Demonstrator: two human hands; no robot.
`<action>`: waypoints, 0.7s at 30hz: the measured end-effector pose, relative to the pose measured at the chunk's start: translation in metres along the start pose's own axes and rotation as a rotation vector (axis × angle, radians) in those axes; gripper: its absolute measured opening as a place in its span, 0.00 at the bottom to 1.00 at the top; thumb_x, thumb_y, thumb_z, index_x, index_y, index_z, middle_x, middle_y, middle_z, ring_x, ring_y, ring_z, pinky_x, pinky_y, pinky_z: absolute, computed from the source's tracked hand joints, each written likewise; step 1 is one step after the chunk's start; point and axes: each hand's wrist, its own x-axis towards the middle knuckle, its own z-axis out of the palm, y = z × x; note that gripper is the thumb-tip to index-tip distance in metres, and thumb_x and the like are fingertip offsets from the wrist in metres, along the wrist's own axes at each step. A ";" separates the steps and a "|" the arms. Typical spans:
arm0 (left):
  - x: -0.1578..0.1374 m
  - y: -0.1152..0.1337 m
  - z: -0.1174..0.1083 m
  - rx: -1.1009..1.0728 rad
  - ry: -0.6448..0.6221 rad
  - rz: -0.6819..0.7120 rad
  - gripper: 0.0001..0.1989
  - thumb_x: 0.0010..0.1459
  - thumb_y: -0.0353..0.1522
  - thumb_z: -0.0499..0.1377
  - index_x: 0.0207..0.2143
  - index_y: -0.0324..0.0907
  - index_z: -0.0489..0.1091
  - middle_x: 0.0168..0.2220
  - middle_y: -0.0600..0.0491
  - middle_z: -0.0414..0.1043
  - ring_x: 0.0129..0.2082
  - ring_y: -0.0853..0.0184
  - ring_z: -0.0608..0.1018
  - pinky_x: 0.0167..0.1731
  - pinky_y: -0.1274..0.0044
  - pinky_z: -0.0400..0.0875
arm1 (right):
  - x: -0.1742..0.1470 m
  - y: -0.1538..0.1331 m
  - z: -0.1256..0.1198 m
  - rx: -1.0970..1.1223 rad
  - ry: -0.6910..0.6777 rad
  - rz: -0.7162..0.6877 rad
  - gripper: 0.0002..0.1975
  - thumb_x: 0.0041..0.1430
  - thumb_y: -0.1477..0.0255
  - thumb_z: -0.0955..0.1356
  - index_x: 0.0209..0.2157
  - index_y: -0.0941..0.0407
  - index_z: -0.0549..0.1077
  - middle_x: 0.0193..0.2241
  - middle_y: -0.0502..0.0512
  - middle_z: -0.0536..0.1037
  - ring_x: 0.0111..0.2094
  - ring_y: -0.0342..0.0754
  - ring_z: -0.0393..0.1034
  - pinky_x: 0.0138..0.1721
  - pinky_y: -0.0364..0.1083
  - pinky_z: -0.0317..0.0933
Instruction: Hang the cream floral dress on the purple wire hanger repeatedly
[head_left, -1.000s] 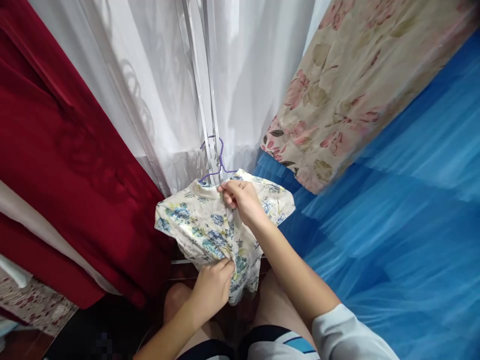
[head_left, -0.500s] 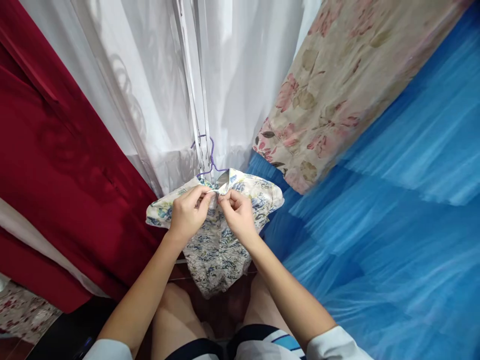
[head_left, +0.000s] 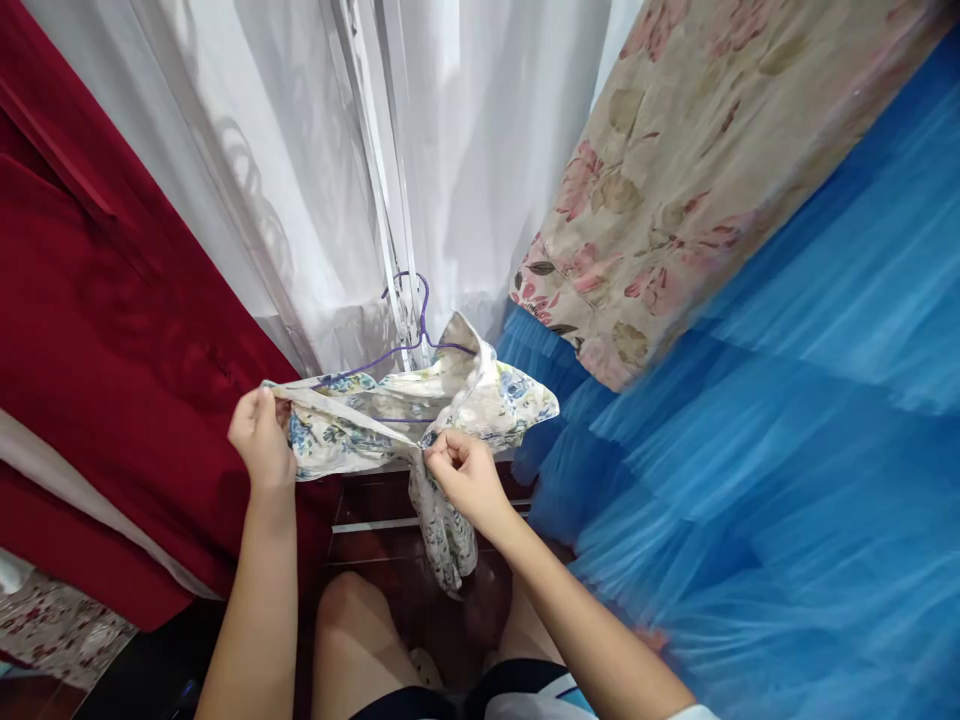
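Note:
A white shirt with a blue and yellow floral print (head_left: 352, 440) hangs on a purple hanger (head_left: 424, 310), its front pulled wide at the neck. My left hand (head_left: 261, 435) is closed on the shirt's edge, drawn out to the left. At the lower middle of the opening, my right hand (head_left: 466, 470) pinches the fabric of the other front edge. Between the two hands a pale band of cloth is stretched tight, and the hanger's bottom bar shows inside. Bunched cloth dangles below my right hand.
White curtains (head_left: 480, 150) and a narrow white metal pole (head_left: 382, 180) stand behind the hanger. Red fabric (head_left: 135, 330) hangs on the left. To the right are a beige floral cloth (head_left: 645, 200) and ruffled blue tulle (head_left: 787, 480). My knees are below, above a dark floor.
My left hand has moved left and pulled one front edge of the shirt away, opening the neck. My right hand has dropped slightly, still gripping. More of the hanger now shows.

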 end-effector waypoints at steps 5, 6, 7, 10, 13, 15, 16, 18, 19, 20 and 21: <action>-0.055 -0.066 -0.015 -0.075 -0.021 -0.546 0.13 0.55 0.40 0.64 0.34 0.40 0.67 0.28 0.55 0.71 0.30 0.70 0.77 0.37 0.76 0.70 | -0.010 0.020 -0.013 0.014 0.033 0.012 0.08 0.54 0.72 0.65 0.22 0.55 0.63 0.16 0.43 0.60 0.19 0.40 0.53 0.22 0.41 0.48; -0.071 -0.071 -0.013 -0.073 -0.065 -0.572 0.15 0.53 0.41 0.65 0.34 0.39 0.68 0.29 0.53 0.73 0.32 0.68 0.78 0.39 0.74 0.71 | -0.012 0.031 -0.025 0.010 0.094 0.017 0.08 0.54 0.71 0.64 0.22 0.55 0.64 0.17 0.44 0.60 0.20 0.41 0.53 0.22 0.41 0.48; -0.086 -0.072 -0.010 -0.081 -0.118 -0.590 0.17 0.51 0.42 0.66 0.35 0.39 0.69 0.31 0.51 0.74 0.34 0.66 0.79 0.41 0.72 0.71 | -0.014 0.044 -0.038 -0.005 0.172 0.029 0.09 0.54 0.70 0.64 0.22 0.55 0.65 0.17 0.44 0.61 0.20 0.41 0.53 0.22 0.41 0.47; -0.120 -0.055 0.004 -0.164 -0.328 -0.574 0.19 0.50 0.44 0.67 0.36 0.40 0.70 0.36 0.50 0.76 0.39 0.64 0.79 0.46 0.71 0.71 | -0.026 0.086 -0.082 -0.129 0.391 0.124 0.12 0.54 0.65 0.65 0.21 0.55 0.65 0.16 0.44 0.59 0.19 0.41 0.51 0.22 0.42 0.46; -0.141 -0.022 0.024 -0.215 -0.559 -0.465 0.14 0.57 0.42 0.64 0.37 0.41 0.71 0.35 0.52 0.75 0.38 0.66 0.78 0.46 0.73 0.70 | -0.046 0.114 -0.110 -0.226 0.411 0.197 0.15 0.53 0.63 0.66 0.18 0.54 0.63 0.14 0.44 0.58 0.19 0.42 0.51 0.22 0.43 0.47; -0.155 -0.001 0.037 -0.173 -0.670 -0.377 0.12 0.60 0.41 0.62 0.38 0.41 0.71 0.35 0.52 0.74 0.38 0.66 0.77 0.44 0.75 0.70 | -0.058 0.117 -0.113 -0.267 0.382 0.214 0.13 0.53 0.64 0.67 0.19 0.55 0.66 0.15 0.45 0.62 0.20 0.44 0.56 0.23 0.43 0.51; -0.163 0.008 0.043 -0.140 -0.713 -0.332 0.11 0.61 0.40 0.61 0.38 0.40 0.71 0.35 0.52 0.74 0.38 0.65 0.76 0.43 0.75 0.69 | -0.062 0.112 -0.111 -0.295 0.361 0.206 0.11 0.52 0.64 0.68 0.22 0.56 0.69 0.18 0.47 0.67 0.22 0.45 0.59 0.26 0.44 0.54; -0.178 0.021 0.053 -0.076 -0.782 -0.233 0.10 0.62 0.39 0.59 0.38 0.41 0.72 0.35 0.51 0.72 0.38 0.65 0.75 0.41 0.76 0.68 | -0.068 0.096 -0.102 -0.337 0.257 0.147 0.10 0.50 0.66 0.71 0.34 0.56 0.74 0.30 0.52 0.76 0.30 0.50 0.68 0.34 0.47 0.62; -0.184 0.027 0.057 -0.042 -0.813 -0.178 0.09 0.63 0.38 0.58 0.37 0.41 0.72 0.35 0.51 0.71 0.38 0.65 0.74 0.40 0.76 0.68 | -0.069 0.084 -0.096 -0.331 0.161 0.107 0.16 0.49 0.67 0.72 0.40 0.56 0.74 0.37 0.55 0.77 0.37 0.52 0.70 0.40 0.49 0.63; -0.190 0.031 0.060 -0.006 -0.845 -0.120 0.09 0.63 0.38 0.58 0.36 0.41 0.72 0.35 0.51 0.69 0.37 0.65 0.73 0.40 0.76 0.68 | -0.070 0.073 -0.089 -0.301 0.042 0.079 0.20 0.49 0.67 0.73 0.45 0.55 0.73 0.42 0.56 0.77 0.42 0.54 0.70 0.45 0.51 0.63; -0.194 0.034 0.063 0.034 -0.876 -0.063 0.09 0.63 0.37 0.58 0.36 0.41 0.73 0.36 0.51 0.68 0.37 0.65 0.73 0.40 0.76 0.68 | -0.070 0.062 -0.082 -0.247 -0.088 0.069 0.22 0.50 0.67 0.74 0.47 0.54 0.73 0.45 0.56 0.76 0.46 0.55 0.69 0.49 0.52 0.63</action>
